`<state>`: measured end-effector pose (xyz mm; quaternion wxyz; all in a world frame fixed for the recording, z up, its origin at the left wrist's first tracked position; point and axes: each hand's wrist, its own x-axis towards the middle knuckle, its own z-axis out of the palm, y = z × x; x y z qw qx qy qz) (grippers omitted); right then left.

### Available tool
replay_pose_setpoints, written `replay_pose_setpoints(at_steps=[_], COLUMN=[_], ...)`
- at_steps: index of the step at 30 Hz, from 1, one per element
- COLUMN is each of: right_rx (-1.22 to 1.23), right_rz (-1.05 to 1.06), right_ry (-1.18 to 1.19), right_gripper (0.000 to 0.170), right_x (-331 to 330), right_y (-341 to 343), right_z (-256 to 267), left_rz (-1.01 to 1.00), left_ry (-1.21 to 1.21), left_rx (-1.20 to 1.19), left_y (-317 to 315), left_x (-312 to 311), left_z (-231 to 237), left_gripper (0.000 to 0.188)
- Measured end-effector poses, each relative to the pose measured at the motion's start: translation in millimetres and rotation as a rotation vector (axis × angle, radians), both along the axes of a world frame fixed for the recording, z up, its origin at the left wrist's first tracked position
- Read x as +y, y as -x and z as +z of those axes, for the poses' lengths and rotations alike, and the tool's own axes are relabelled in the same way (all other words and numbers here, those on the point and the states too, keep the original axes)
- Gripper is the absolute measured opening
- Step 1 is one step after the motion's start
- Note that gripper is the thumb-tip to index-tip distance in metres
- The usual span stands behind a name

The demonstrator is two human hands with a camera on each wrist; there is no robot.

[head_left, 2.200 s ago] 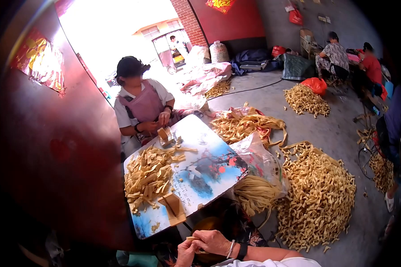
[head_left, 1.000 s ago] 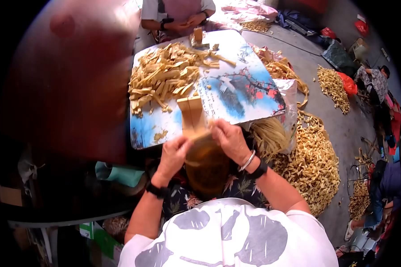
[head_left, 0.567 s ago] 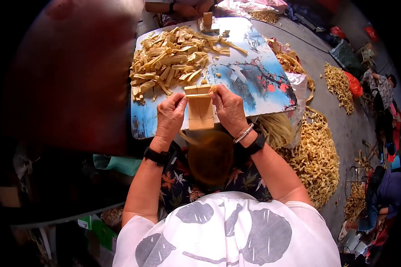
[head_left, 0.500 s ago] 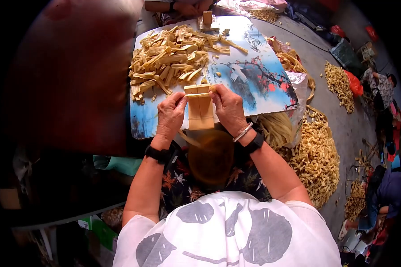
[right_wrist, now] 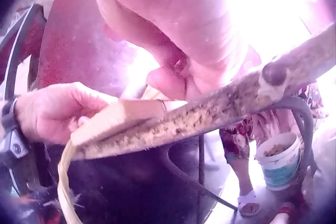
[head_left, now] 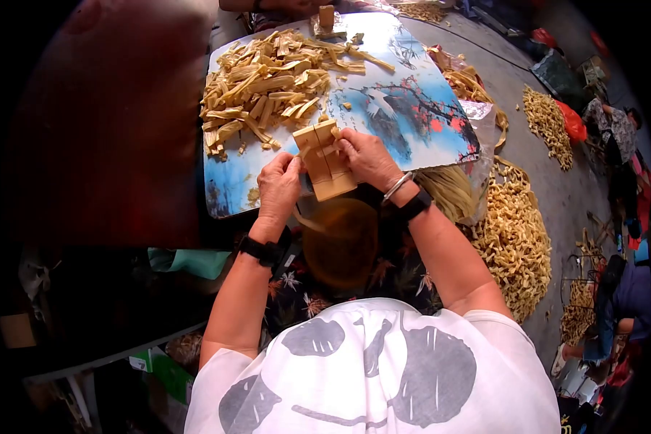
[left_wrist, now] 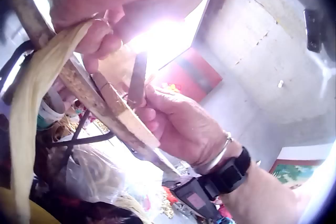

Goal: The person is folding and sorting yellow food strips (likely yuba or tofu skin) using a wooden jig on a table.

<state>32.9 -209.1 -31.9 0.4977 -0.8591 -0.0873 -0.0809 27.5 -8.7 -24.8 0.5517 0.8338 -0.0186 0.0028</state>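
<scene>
At the table's near edge is a small wooden frame (head_left: pixel 328 176) with a raised end and a dark groove down its middle. My left hand (head_left: pixel 278 189) pinches a pale yellow flat strip (left_wrist: pixel 27 124), whose long tail hangs below the fingers in the left wrist view. On the frame's other side, my right hand (head_left: pixel 369 158) has its thumb and fingers at the raised end, pinching the strip's other end. Part of the strip crosses the frame between the hands. In the right wrist view, the back of the right hand hides much of the frame.
A heap of cut yellow pieces (head_left: pixel 267 87) covers the table's left part. Another wooden block (head_left: pixel 326 17) stands at the far edge, near another person's hands. A round container (head_left: pixel 340 242) sits below the near edge. A large knotted pile (head_left: pixel 513 242) lies on the floor at right.
The view has tilted down. Both hands went from the lap up to the wooden frame with the strip stretched between them. Since half a second ago, the frame has turned slightly and tilted.
</scene>
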Motion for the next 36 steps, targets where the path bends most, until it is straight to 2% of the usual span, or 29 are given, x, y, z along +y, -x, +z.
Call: replay_pose_setpoints(at_steps=[2,3,5,9,11,12,13,14,15,18,19,21,22,23,24,25,26,29,33,34,36], right_rx=[0.245,0.368,0.346,0.425,0.406,0.185,0.163,0.043,-0.081,-0.300,-0.303,-0.329,-0.346,-0.319,-0.276,-0.242,-0.351,-0.132,-0.115,-0.110,-0.172], right_rz=[0.059,0.087,0.133,0.165,0.137,0.101,0.038,0.018,-0.001,-0.016,-0.031,0.008,0.047,0.102,0.172,0.221,0.237,0.236,0.269,0.269,0.162], right_ry=[-0.273,-0.409,-0.411,-0.411,-0.295,-0.168,-0.020,-0.009,0.004,0.028,0.014,0.065,0.071,0.103,0.107,0.111,0.094,0.132,0.081,0.052,0.101], right_gripper=[0.017,0.018,0.020,0.019,0.021,0.026,0.027,0.026,0.026,0.019,0.024,0.024,0.023,0.024,0.025,0.025,0.026,0.019,0.020,0.010,0.009], right_x=[-10.9,-15.4,-20.6,-14.9,-0.8,6.7,14.7,24.2,32.4,46.3,49.5,53.4,56.8,58.6,59.7,62.9,65.6,65.6,60.0,60.3,57.7], right_y=[11.8,19.7,43.2,93.6,112.9,117.9,124.7,127.0,128.1,129.4,135.3,142.6,148.9,159.1,165.5,173.2,174.5,185.7,190.0,191.5,189.0], right_z=[4.5,6.7,12.6,19.5,27.0,16.1,30.6,30.5,28.1,13.4,27.6,22.7,24.8,20.6,12.2,13.0,-3.9,-14.2,-17.3,-16.5,-11.0], left_rz=[-0.022,-0.025,-0.029,-0.106,-0.139,-0.144,-0.151,-0.155,-0.232,-0.121,-0.047,0.010,-0.193,-0.214,-0.206,-0.200,-0.174,-0.140,-0.108,-0.099,-0.137], left_ry=[0.307,0.375,0.511,0.587,0.579,0.559,0.541,0.532,0.439,0.150,0.096,0.613,0.870,1.041,1.099,1.198,1.171,1.172,1.092,1.060,0.693], left_rx=[0.223,0.198,0.152,0.153,0.149,0.142,0.131,0.186,0.057,-0.093,-0.155,0.604,0.837,1.050,1.095,1.087,1.061,1.035,1.011,0.997,0.805], left_y=[11.8,18.4,33.2,64.0,77.7,84.5,91.6,99.4,101.3,115.9,117.7,126.8,128.4,133.9,137.1,137.3,135.3,132.9,132.5,133.2,137.5], left_x=[4.2,6.0,11.4,12.6,10.1,6.3,2.1,-1.4,-0.7,-1.7,-0.1,11.6,27.8,31.4,27.3,29.5,29.4,31.0,18.5,17.5,14.2], left_z=[0.4,0.3,0.3,9.2,7.2,7.4,8.4,10.6,-4.2,-10.0,-24.1,-35.4,-56.4,-58.1,-49.3,-62.9,-76.8,-85.4,-89.0,-91.8,-87.7], left_gripper=[0.018,0.017,0.016,0.016,0.018,0.018,0.018,0.018,0.017,0.017,0.019,0.038,0.048,0.052,0.049,0.040,0.033,0.019,0.023,0.020,0.016])
